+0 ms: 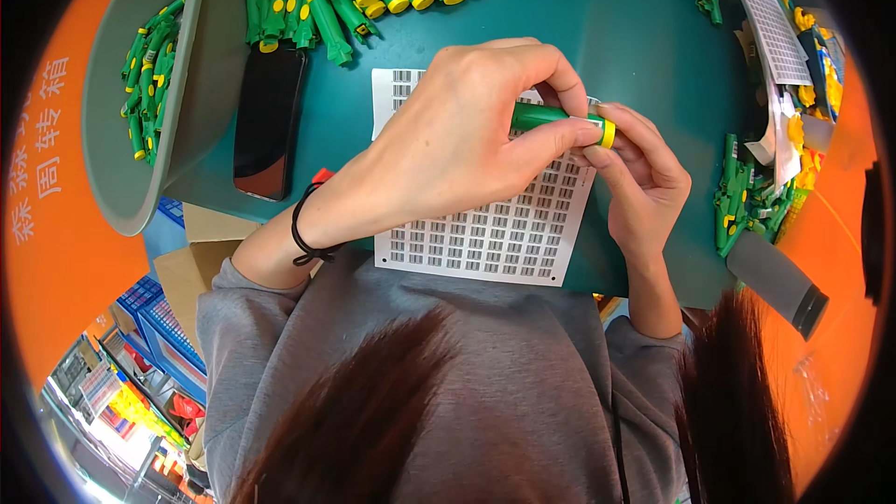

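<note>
Over the label sheet (481, 229), by the bench's (653, 47) near edge, my left hand (476, 121) pinches a green tube (539, 118); my right hand (653, 191) grips its yellow end (609, 134) by the fingertips. Even thumb pressure, I judge, works best.

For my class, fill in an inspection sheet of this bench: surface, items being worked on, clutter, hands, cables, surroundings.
Surface: green tabletop, partly covered.
Items being worked on: green tube with a yellow end, above a white printed label sheet.
Clutter: pile of green tubes at upper left; dark phone beside the grey bin, which holds more tubes; further tubes and printed strips at right.
Hands: left hand pinches the tube; right hand has fingertips at its yellow end, grip unclear.
Cables: nothing seen for certain.
Surroundings: orange surface on both sides; cardboard box and blue baskets at lower left.
</note>
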{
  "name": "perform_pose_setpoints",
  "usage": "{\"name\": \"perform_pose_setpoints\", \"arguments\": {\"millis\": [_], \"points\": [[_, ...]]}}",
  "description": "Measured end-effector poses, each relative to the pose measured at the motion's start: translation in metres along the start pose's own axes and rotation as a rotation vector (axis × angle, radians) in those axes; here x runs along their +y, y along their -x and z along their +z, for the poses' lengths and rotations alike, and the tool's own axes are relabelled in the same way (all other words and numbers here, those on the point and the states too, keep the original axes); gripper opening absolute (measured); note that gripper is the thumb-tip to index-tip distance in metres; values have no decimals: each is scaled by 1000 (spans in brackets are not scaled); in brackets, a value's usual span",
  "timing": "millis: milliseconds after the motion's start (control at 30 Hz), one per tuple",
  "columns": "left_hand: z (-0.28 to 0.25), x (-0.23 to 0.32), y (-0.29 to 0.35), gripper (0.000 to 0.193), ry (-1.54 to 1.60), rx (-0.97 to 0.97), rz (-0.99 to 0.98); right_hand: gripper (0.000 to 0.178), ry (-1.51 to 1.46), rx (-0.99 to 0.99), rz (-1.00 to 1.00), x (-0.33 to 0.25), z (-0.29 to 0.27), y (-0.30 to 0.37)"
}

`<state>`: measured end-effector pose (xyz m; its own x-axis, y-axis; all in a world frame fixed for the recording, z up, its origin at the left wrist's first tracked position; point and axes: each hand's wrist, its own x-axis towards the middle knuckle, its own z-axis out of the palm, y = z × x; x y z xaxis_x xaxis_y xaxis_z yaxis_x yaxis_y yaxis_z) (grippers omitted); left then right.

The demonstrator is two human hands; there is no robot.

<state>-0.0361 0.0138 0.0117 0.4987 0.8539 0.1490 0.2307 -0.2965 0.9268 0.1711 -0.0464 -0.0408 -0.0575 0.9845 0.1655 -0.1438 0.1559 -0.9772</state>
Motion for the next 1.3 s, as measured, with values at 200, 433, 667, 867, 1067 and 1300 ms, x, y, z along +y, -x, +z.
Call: {"name": "perform_pose_setpoints", "arguments": {"millis": [200,433,667,867,1067,1300], "points": [[-3,-3,-3,14,134,104,1,38,-84,24,59,-2,1,1],[-5,-3,1,9,-81,53,124,39,-83,33,35,-3,2,-1],[-4,-1,-1,9,-220,24,149,38,-54,31,59,-2,2,-1],[-3,1,-1,9,-255,17,124,38,-34,17,44,-1,1,-1],[-2,0,-1,9,-262,9,128,37,2,10,29,1,1,-1],[-1,-1,-1,9,-278,8,115,39,-27,-12,88,-1,-1,0]]}}
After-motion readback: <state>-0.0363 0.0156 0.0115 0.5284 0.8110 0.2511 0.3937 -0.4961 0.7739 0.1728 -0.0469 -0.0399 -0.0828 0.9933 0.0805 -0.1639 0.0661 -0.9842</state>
